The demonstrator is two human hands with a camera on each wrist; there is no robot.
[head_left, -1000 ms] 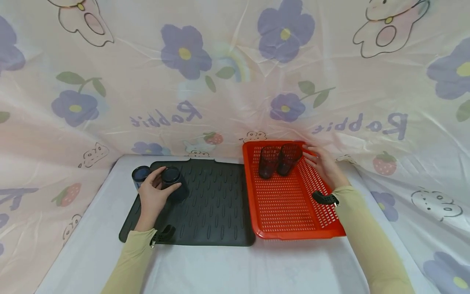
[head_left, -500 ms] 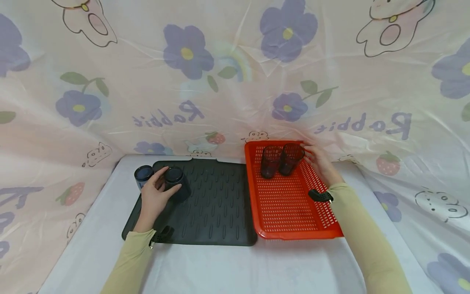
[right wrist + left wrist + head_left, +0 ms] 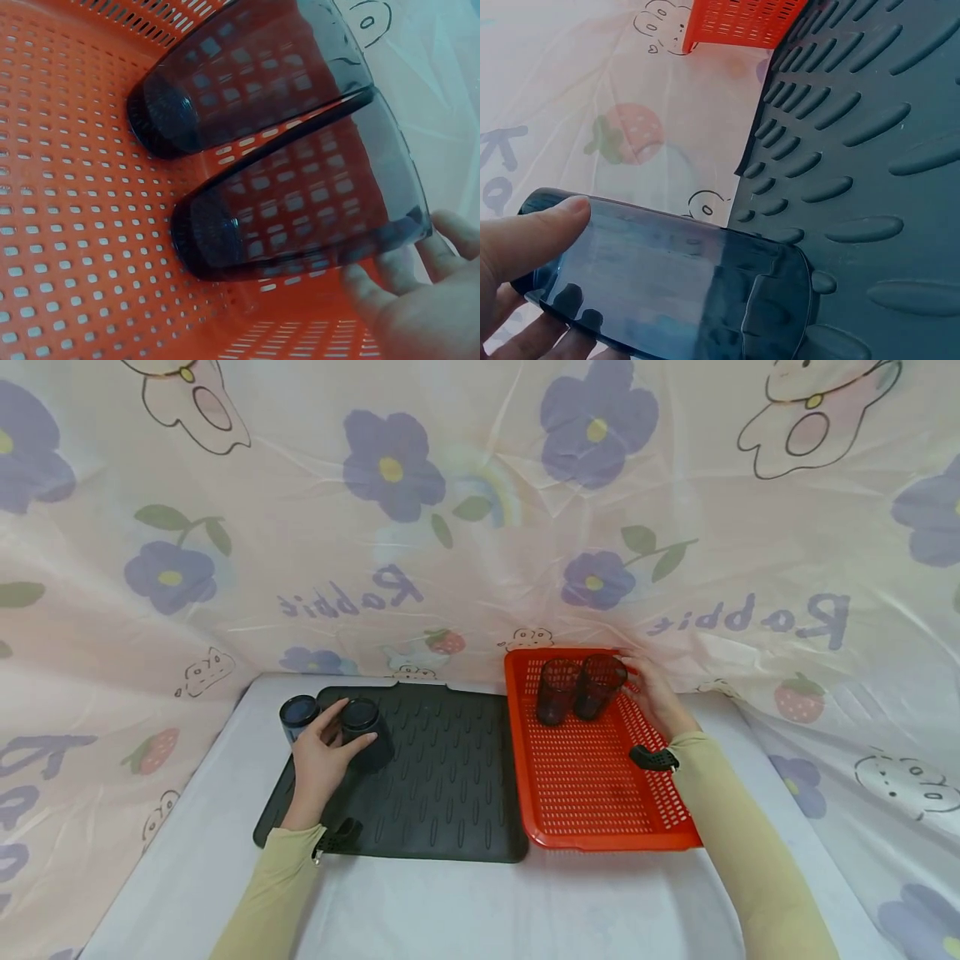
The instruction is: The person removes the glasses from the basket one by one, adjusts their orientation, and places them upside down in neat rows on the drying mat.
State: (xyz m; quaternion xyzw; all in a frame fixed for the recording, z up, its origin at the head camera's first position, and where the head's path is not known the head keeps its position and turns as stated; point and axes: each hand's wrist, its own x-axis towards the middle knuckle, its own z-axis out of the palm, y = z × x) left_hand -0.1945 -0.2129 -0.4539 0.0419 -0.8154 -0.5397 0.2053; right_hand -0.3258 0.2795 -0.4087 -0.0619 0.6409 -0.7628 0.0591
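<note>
Left hand [image 3: 321, 766]: fingers and thumb curled round an upturned dark blue tumbler [image 3: 363, 731] standing near the far left corner of a ribbed black drying mat [image 3: 450, 777]; in the left wrist view the thumb [image 3: 532, 232] lies along the tumbler's smooth wall, further fingers wrapping underneath. Second dark blue tumbler [image 3: 297, 716], also base up, stands just beside the first at the mat's left edge, next to the hand's fingertips; whether they touch it cannot be told. Right hand [image 3: 651, 693]: fingers loosely spread against the rim end of a smoky translucent tumbler [image 3: 597, 683] in the far right corner of a perforated red plastic basket [image 3: 600, 785]; the right wrist view shows fingertips [image 3: 360, 289] meeting the rim, though a full grip cannot be confirmed. Fourth tumbler [image 3: 557, 690], same smoky tint, leans touching the third on its left side. Both wrists: black strap mounts, pale yellow-green sleeves. Mat and basket sit side by side, edges near touching, on a white table [image 3: 465, 910]. Backdrop: pink plastic sheet [image 3: 480, 527] printed with purple flowers, strawberries and rabbit drawings; legible lettering reads "Rabbit", appearing mirrored, repeated at left and right.
</note>
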